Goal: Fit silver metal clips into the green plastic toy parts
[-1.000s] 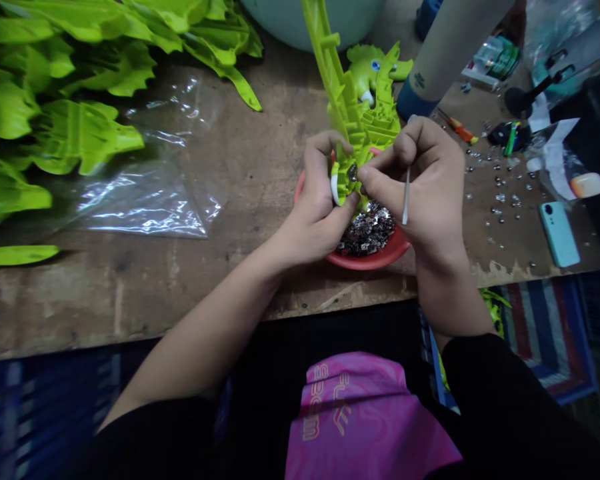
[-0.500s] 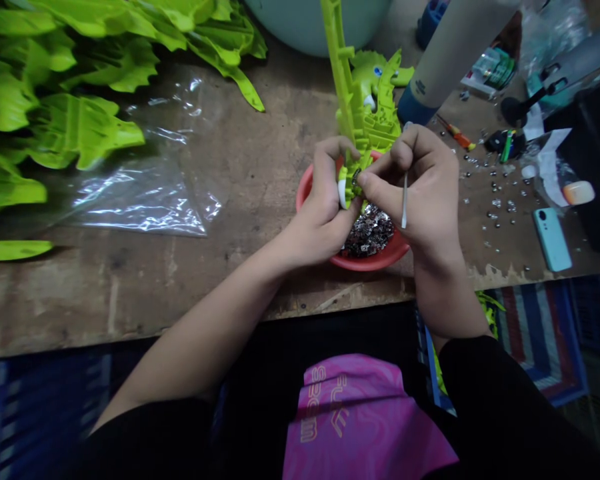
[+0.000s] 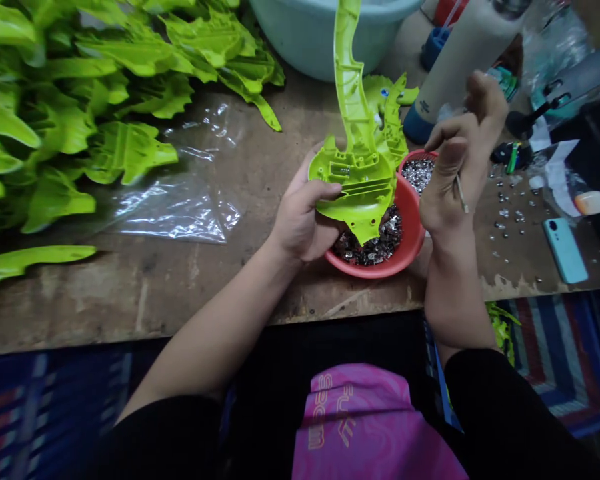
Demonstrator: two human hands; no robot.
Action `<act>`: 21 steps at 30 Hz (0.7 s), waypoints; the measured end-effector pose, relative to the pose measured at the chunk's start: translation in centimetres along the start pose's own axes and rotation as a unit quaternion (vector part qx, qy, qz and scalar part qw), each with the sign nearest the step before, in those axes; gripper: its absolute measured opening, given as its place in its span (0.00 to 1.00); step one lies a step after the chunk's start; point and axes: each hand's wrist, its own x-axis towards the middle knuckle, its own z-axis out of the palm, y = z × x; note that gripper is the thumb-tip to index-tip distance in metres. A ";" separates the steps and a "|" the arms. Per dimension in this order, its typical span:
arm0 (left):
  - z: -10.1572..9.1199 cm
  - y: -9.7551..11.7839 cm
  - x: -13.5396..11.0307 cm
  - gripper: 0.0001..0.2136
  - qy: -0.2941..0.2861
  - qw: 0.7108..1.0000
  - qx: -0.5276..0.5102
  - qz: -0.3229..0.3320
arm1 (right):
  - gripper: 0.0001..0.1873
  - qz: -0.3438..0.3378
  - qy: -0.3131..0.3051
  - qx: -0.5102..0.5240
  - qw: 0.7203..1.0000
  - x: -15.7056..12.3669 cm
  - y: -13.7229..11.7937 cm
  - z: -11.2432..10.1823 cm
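My left hand grips a bright green plastic shell half by its left side, thumb across the ribbed inner face. The shell's long narrow end points away from me, and its wide end is over a red bowl of small metal pieces. To the right, my right hand is raised, its fingers partly stretched out. A thin metal rod sticks out from under its thumb; the rod's other end is hidden in the hand. Behind the shell lies another green part.
Green shells are piled at left beside a clear plastic bag. A smaller red container holds shiny bits. A bottle, a pale blue basin, loose metal bits and a phone are around.
The green shell has turned so its ribbed inside faces up. My right hand has come off it and moved right and up, the rod still in it. The view has shifted slightly.
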 end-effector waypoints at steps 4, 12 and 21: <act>-0.8 -1.1 0.6 0.22 -0.012 0.998 0.048 0.046 | 0.33 0.101 -0.071 0.024 0.992 0.0 -0.6 -0.5; -2.7 -2.6 1.4 0.21 -0.040 0.984 0.141 0.097 | 0.32 0.132 -0.308 0.152 0.930 0.7 -2.2 -1.3; -1.4 -2.7 0.8 0.26 -0.026 0.983 0.140 0.115 | 0.29 0.211 -0.294 0.181 0.914 -0.1 -1.0 -0.3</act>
